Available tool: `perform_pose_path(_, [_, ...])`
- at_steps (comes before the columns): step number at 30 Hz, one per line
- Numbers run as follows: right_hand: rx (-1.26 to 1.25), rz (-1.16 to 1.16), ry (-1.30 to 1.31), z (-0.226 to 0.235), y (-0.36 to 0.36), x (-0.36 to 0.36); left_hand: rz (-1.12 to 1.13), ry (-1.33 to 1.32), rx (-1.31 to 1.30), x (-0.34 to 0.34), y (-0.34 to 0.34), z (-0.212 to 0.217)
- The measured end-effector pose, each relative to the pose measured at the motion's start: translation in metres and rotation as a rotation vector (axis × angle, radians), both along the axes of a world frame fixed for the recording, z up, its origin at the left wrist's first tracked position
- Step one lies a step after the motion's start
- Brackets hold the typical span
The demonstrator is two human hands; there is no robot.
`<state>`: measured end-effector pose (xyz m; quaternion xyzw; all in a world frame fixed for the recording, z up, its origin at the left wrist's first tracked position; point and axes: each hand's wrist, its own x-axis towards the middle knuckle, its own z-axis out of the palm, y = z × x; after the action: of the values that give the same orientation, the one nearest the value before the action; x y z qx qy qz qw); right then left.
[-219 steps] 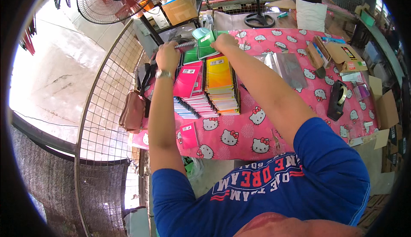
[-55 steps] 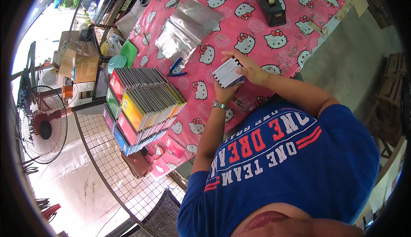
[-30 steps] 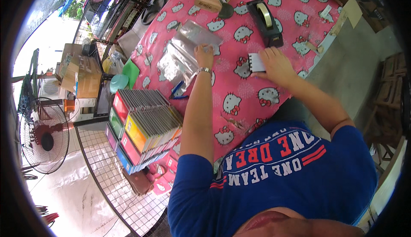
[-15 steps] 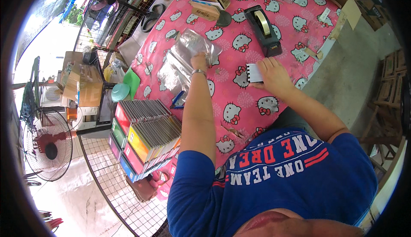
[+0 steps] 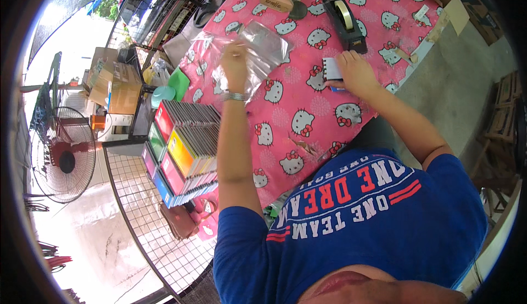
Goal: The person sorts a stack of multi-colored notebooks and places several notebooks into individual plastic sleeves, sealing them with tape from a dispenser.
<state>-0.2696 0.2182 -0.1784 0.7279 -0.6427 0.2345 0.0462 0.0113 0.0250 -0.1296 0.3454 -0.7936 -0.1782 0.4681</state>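
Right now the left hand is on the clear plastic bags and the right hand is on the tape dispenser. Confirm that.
Not quite. The head view shows the right hand on a small white packet, beside the tape dispenser. The left hand is on the clear plastic bags.

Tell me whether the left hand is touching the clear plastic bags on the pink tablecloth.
Touching. The head view shows the left hand with its fingers pinched on the top sheet of the clear plastic bags, no gap between them.
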Motion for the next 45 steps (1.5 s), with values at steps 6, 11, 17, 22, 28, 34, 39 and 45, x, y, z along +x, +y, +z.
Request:
perform_pose_path(6, [0.017, -0.15, 0.02, 0.019, 0.003, -0.024, -0.33, -0.8, 0.392, -0.047, 0.147, -0.067])
perform_pose_path(11, [0.066, -0.43, -0.398, 0.064, 0.01, -0.041, -0.45, -0.856, 0.326, -0.02, 0.232, -0.102])
perform_pose_path(17, [0.77, -0.238, -0.834, 0.011, -0.016, 0.021, -0.514, -0.803, 0.323, -0.012, 0.269, -0.105])
perform_pose_path(22, [0.792, -0.351, -0.946, -0.07, -0.015, 0.076, -0.476, -0.73, 0.285, -0.01, 0.279, -0.119])
perform_pose_path(28, [1.029, -0.232, -0.59, -0.025, -0.027, 0.093, -0.39, -0.703, 0.28, -0.005, 0.291, -0.122])
perform_pose_path(34, [0.85, -0.212, -0.385, -0.042, -0.038, 0.089, -0.353, -0.614, 0.329, -0.008, 0.3, -0.128])
perform_pose_path(39, [0.682, -0.258, -0.323, -0.022, -0.021, 0.101, -0.235, -0.424, 0.461, -0.001, 0.308, -0.13])
perform_pose_path(45, [0.394, -0.136, -0.255, -0.013, -0.019, 0.086, -0.02, -0.065, 0.635, 0.002, 0.305, -0.091])
